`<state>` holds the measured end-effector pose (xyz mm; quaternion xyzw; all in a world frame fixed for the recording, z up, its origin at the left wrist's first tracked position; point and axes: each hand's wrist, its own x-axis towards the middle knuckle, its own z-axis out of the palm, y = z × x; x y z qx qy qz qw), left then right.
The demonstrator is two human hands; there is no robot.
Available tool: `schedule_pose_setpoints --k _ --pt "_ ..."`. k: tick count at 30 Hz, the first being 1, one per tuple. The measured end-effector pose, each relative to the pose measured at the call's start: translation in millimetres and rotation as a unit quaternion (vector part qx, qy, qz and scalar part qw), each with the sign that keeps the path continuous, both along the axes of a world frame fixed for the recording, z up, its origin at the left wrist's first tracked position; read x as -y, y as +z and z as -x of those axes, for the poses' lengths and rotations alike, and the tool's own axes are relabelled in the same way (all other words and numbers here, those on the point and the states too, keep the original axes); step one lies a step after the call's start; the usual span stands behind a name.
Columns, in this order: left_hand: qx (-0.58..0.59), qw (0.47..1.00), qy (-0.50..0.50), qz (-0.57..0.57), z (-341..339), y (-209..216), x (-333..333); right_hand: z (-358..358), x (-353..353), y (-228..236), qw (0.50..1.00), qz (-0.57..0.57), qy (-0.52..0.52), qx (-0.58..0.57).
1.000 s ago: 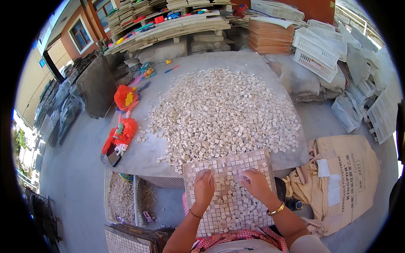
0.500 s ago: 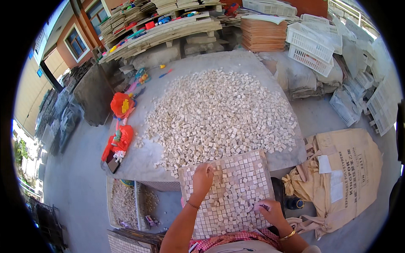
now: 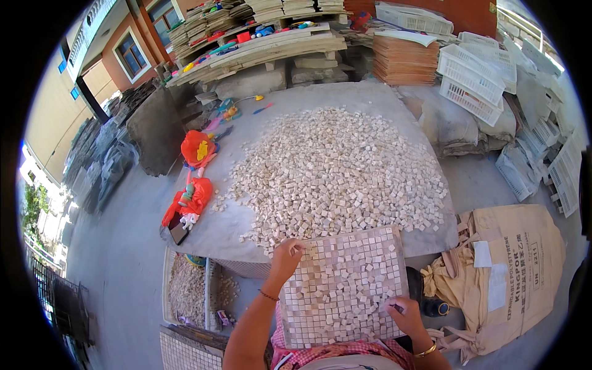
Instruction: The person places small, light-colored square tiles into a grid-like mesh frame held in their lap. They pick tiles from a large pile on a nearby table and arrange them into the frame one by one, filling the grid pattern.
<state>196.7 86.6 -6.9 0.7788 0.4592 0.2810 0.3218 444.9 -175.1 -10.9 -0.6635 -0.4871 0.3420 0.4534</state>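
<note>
A square grid board (image 3: 345, 271) leans from my lap toward the table edge. Small pale stone cubes sit in many of its cells, and loose ones lie scattered over them. At the board's upper left corner is my left hand (image 3: 285, 256), its fingers curled together; I cannot make out what is between them. My right hand (image 3: 407, 317) is closed by the board's lower right edge, with a small dark thing showing at its fingers. Beyond the board, a wide heap of stone cubes (image 3: 339, 166) covers much of the grey table (image 3: 231, 237).
Red plastic bags (image 3: 196, 200), small toys and a phone (image 3: 178, 233) lie along the table's left side. Below stands a white crate (image 3: 166, 290) of cubes, near another grid board (image 3: 191, 351). On the right are a tan sack (image 3: 524, 265), a dark bottle (image 3: 436, 308) and white crates (image 3: 472, 74).
My left hand has moved left across the board to its upper corner. My right hand stays by the lower right edge. The whole view has shifted a little.
</note>
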Motion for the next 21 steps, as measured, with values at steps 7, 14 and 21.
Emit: schedule_pose_setpoints --k 7,14,21 --pt "-0.052 0.997 -0.032 -0.054 -14 -12 13 0 -1 4 0.999 -0.006 -0.003 0.033" --pt "-0.07 0.991 -0.094 -0.058 2 -1 3 0 -2 1 0.999 -0.009 -0.003 0.037" --pt "-0.206 0.963 -0.051 -0.169 -30 -12 3 2 -5 1 0.999 -0.002 -0.003 0.037"
